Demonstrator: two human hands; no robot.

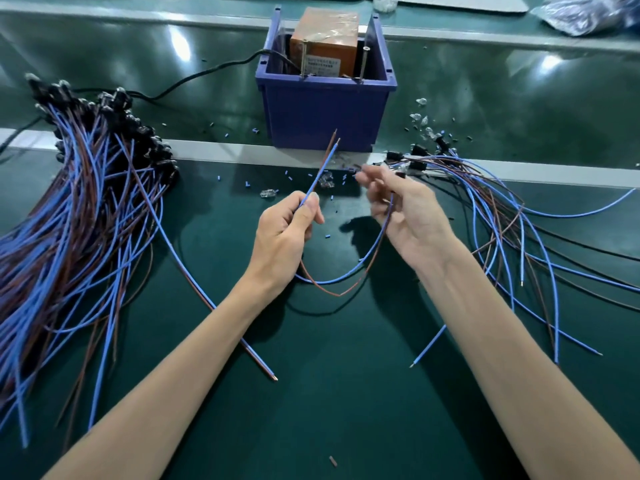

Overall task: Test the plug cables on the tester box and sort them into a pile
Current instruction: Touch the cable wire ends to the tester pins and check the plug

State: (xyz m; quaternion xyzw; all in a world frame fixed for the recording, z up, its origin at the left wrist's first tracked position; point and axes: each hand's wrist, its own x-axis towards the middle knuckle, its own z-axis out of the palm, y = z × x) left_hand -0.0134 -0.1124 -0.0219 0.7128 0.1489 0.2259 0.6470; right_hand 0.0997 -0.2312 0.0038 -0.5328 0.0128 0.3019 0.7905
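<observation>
One plug cable (332, 284) with a blue and a brown wire hangs in a loop between my hands. My left hand (287, 230) pinches its two stripped ends, which point up toward the tester box (325, 109), a blue bin with an orange unit (323, 43) inside. My right hand (405, 213) holds the cable's other end, with the wires running under the palm and a small dark plug at the fingertips. A large pile of cables (79, 216) lies on the left. A smaller loose bunch of cables (512, 220) fans out on the right.
The work lies on a green conveyor belt (329, 393) with a grey rail (214, 150) across it. Small blue and black scraps and clear bits are scattered by the box. A black power cord (194, 81) runs left from the box. One separate cable (207, 299) lies diagonally under my left forearm.
</observation>
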